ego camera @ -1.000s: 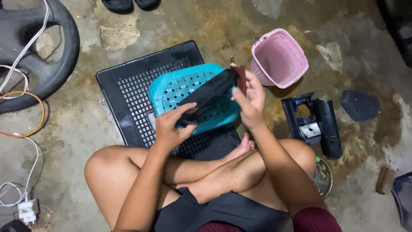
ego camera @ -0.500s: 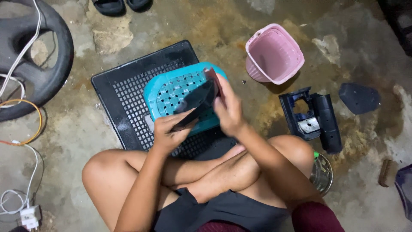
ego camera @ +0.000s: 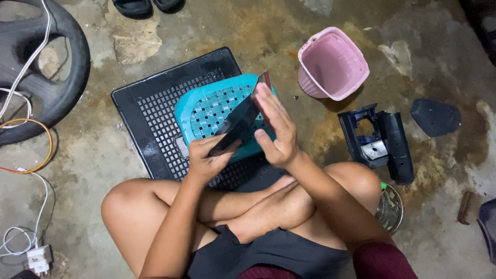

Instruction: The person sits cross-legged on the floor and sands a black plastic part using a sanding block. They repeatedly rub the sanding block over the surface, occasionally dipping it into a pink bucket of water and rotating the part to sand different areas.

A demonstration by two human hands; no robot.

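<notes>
Both hands busy: my left hand point(ego camera: 206, 157) grips the dark flat panel point(ego camera: 235, 126) at its lower end; my right hand point(ego camera: 276, 132), fingers extended, presses its upper edge, above the teal basket point(ego camera: 206, 111).

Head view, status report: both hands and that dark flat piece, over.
Left hand grips dark flat piece at its lower end. Right hand flat against its upper side. Teal basket and black tray directly beneath.

Stained, patchy concrete floor point(ego camera: 93, 155), perhaps damp, dimly lit overhead.
</notes>
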